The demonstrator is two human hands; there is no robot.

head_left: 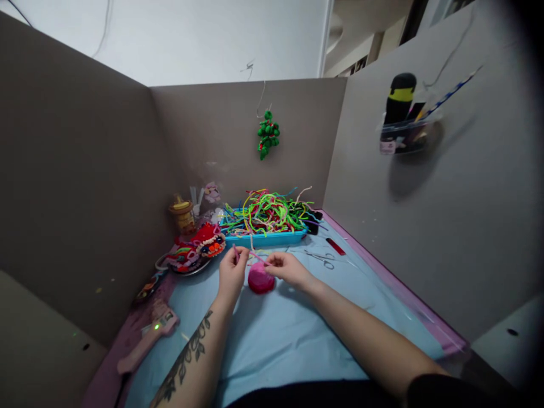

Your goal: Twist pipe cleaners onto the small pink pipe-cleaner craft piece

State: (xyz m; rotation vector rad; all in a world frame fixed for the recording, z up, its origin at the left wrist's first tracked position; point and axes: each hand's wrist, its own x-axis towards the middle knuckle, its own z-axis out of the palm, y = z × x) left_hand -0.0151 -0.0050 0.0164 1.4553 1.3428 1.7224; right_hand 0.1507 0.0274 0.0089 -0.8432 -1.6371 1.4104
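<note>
A pink pipe cleaner (257,258) stretches between my two hands above the table. Closed fingers of my left hand (235,265) grip its left part, where a short end sticks up. My right hand (287,268) pinches the other part between thumb and fingers. Just below and between the hands sits a round pink piece with a darker red-pink rim (260,279), on the light blue table cover; whether the pipe cleaner joins it, I cannot tell. Behind my hands stands a blue tray (267,239) heaped with many-coloured pipe cleaners (272,212).
Scissors (325,259) and a red strip (335,246) lie to the right. At left are a plate of colourful fuzzy pieces (195,249), a jar (182,214) and a pink glue gun (148,337) with a green light. Grey panels (250,164) enclose the table; a clear holder (406,136) hangs at right.
</note>
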